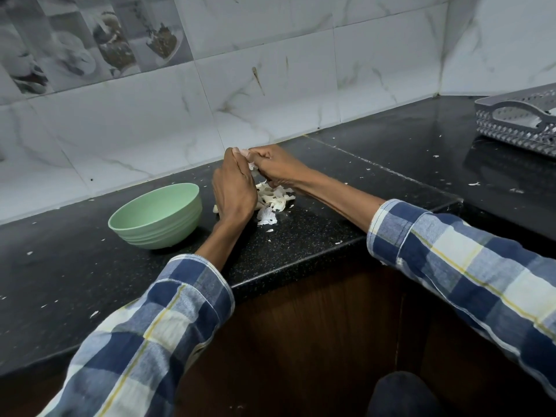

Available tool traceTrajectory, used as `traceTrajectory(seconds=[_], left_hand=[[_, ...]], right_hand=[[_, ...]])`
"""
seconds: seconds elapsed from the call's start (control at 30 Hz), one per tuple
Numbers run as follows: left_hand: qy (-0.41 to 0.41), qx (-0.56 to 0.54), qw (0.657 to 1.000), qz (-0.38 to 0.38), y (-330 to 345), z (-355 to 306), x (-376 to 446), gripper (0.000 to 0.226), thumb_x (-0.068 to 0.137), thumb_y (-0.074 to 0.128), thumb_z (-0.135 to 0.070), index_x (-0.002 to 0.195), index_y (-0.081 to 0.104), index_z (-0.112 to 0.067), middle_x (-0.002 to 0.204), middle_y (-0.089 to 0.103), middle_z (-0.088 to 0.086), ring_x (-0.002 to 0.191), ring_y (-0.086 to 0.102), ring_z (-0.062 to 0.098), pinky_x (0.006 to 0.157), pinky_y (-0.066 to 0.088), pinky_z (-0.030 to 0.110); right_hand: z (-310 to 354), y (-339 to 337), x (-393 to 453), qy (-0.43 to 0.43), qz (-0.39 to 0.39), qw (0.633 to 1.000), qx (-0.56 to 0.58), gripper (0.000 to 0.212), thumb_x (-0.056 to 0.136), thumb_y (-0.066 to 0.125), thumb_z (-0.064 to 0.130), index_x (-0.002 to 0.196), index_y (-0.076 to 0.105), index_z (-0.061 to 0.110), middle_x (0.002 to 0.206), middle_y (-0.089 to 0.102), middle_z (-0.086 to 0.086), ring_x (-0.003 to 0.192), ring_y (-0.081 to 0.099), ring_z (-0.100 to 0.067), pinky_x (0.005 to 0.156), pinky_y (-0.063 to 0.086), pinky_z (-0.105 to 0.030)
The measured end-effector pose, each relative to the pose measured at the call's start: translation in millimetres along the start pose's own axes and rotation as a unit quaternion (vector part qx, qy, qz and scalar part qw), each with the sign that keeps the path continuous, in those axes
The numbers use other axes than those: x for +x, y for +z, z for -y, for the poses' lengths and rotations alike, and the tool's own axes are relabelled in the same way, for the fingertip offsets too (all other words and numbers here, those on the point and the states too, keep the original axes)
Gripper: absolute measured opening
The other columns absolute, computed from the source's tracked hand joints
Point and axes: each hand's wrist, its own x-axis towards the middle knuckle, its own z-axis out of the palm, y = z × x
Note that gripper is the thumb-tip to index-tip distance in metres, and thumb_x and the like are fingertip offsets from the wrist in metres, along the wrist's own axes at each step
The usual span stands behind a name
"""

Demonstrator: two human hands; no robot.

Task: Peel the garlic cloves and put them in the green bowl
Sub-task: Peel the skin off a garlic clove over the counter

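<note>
working just right of the green bowl (155, 216), the left hand (233, 191) and right hand (275, 167) meet fingertip to fingertip, both curled on a garlic clove (252, 167) that barely shows between them, held above the peel pile (273, 201), likely so skins drop there. bowl's contents hidden.
</note>
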Motion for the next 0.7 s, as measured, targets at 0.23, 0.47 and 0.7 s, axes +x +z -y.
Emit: traceTrajectory(seconds=[0.23, 0.47, 0.7], left_hand=[[-0.006, -0.037, 0.997, 0.061, -4, 1, 2, 0.043, 0.118, 0.024, -0.032, 0.107, 0.054, -0.003, 0.082, 0.059, 0.009, 0.075, 0.053, 0.027, 0.072, 0.043, 0.049], [-0.064, -0.085, 0.992, 0.072, -5, 1, 6, 0.038, 0.117, 0.026, -0.04, 0.106, 0.045, -0.008, 0.082, 0.047, -0.002, 0.073, 0.043, 0.011, 0.067, 0.034, 0.039], [-0.11, -0.146, 0.976, 0.114, -6, 1, 8, 0.036, 0.115, 0.03, -0.044, 0.106, 0.047, -0.012, 0.1, 0.055, 0.007, 0.092, 0.052, 0.024, 0.093, 0.05, 0.053]], right_hand=[[-1, 2, -3, 0.027, 0.028, 0.999, 0.008, 0.038, 0.112, 0.041, 0.032, 0.079, 0.054, 0.018, 0.063, 0.048, 0.005, 0.047, 0.041, -0.008, 0.048, 0.041, -0.022], [-4, -10, 5, 0.002, -0.039, 0.996, -0.079, 0.021, 0.099, 0.058, 0.016, 0.084, 0.065, 0.004, 0.075, 0.065, -0.009, 0.068, 0.056, -0.015, 0.072, 0.048, -0.033], [-9, -14, 3, 0.015, -0.019, 0.99, -0.138, 0.033, 0.1, 0.063, 0.028, 0.099, 0.071, -0.004, 0.082, 0.065, -0.001, 0.073, 0.05, -0.014, 0.075, 0.046, -0.027]])
